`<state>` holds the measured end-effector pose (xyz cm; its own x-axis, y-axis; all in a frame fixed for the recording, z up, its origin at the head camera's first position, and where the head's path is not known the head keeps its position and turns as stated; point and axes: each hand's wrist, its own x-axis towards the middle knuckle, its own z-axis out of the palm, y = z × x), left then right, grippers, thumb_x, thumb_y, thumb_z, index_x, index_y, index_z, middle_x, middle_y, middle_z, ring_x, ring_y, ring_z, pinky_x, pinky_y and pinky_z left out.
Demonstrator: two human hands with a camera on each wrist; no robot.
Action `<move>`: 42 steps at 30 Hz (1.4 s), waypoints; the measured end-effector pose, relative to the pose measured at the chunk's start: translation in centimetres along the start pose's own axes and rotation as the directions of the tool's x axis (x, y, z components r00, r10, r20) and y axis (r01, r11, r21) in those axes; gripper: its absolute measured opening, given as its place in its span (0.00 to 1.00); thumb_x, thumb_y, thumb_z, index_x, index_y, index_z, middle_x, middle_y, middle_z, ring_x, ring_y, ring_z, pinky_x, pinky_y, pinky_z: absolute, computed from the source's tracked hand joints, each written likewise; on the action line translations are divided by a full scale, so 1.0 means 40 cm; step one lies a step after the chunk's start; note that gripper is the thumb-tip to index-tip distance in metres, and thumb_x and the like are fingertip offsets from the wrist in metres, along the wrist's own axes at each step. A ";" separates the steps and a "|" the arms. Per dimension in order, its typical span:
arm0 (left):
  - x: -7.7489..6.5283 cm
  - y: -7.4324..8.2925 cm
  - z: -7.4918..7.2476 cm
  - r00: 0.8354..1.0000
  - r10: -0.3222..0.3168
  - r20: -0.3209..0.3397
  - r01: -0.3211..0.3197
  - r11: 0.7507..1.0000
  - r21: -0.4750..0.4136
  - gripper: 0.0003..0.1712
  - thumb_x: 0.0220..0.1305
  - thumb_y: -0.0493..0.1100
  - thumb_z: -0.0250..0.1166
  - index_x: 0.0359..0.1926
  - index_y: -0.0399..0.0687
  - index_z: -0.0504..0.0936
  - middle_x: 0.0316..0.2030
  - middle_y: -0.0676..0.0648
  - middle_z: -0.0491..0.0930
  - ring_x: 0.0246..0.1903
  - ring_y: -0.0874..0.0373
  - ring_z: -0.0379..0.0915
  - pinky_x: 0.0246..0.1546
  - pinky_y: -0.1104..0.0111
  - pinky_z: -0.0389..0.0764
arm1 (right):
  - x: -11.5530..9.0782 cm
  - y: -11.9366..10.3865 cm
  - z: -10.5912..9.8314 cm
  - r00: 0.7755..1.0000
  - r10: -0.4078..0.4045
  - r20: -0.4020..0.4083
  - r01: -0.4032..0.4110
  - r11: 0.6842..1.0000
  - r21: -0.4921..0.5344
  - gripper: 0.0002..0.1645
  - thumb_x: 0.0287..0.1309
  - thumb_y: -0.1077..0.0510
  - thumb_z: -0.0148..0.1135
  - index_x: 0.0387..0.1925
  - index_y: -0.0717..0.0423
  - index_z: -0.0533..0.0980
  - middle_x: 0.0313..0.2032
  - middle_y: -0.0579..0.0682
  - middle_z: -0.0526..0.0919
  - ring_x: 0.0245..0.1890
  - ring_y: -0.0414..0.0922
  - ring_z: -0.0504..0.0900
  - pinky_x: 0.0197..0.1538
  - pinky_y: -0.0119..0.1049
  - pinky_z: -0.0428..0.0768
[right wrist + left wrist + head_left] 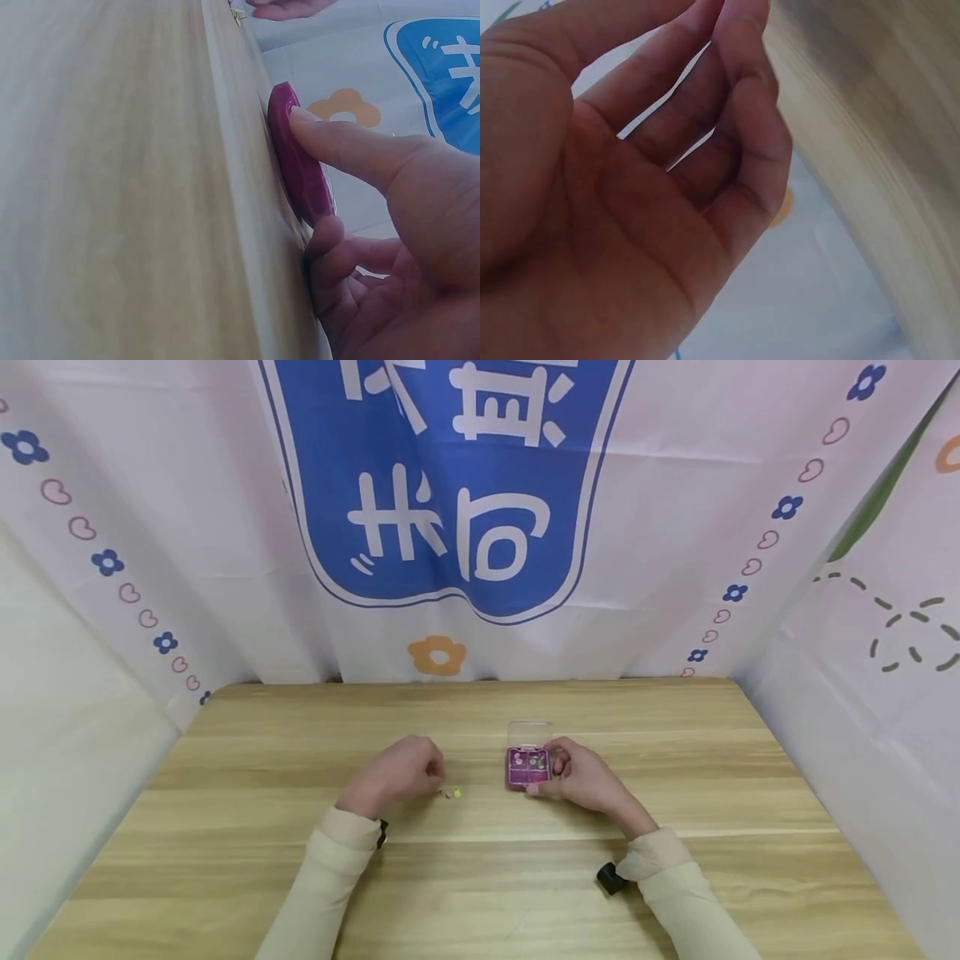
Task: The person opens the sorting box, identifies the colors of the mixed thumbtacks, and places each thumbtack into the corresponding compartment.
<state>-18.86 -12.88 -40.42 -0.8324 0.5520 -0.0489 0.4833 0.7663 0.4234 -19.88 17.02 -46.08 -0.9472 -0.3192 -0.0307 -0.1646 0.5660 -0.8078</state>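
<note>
On the table stands a small magenta pill box point(513, 783) divided into compartments, its clear lid point(529, 733) raised at the back. Small pinkish and greenish pieces lie in its two rear compartments. My right hand point(587, 777) grips the box from the right, thumb at the front side and curled fingers behind. The right wrist view shows the thumb pressed on the box edge. To the left, my left hand point(405, 768) is bent down with curled fingers beside a tiny yellow piece point(457, 792) and some paler bits point(447, 793). I cannot tell whether its fingertips hold one.
The wood-grain table point(480, 885) reaches back to a white curtain point(652, 568) with a blue printed panel point(420, 435). More pale cloth hangs at both sides. A black wrist strap piece point(611, 878) sticks out by the right sleeve point(690, 893).
</note>
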 end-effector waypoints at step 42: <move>0.045 0.004 0.028 0.993 0.070 -0.095 -0.066 0.997 0.051 0.03 0.61 0.41 0.64 0.32 0.52 0.84 0.26 0.58 0.79 0.25 0.66 0.71 0.28 0.68 0.77 | 0.000 -0.004 -0.008 1.000 0.013 0.013 -0.013 1.000 -0.002 0.46 0.31 0.47 0.80 0.54 0.57 0.70 0.29 0.52 0.76 0.27 0.47 0.72 0.29 0.39 0.74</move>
<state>-19.98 -11.40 -41.44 -0.8183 0.5710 0.0668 0.5502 0.7442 0.3788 -19.94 17.18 -45.78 -0.9455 -0.3219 -0.0486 -0.1530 0.5712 -0.8065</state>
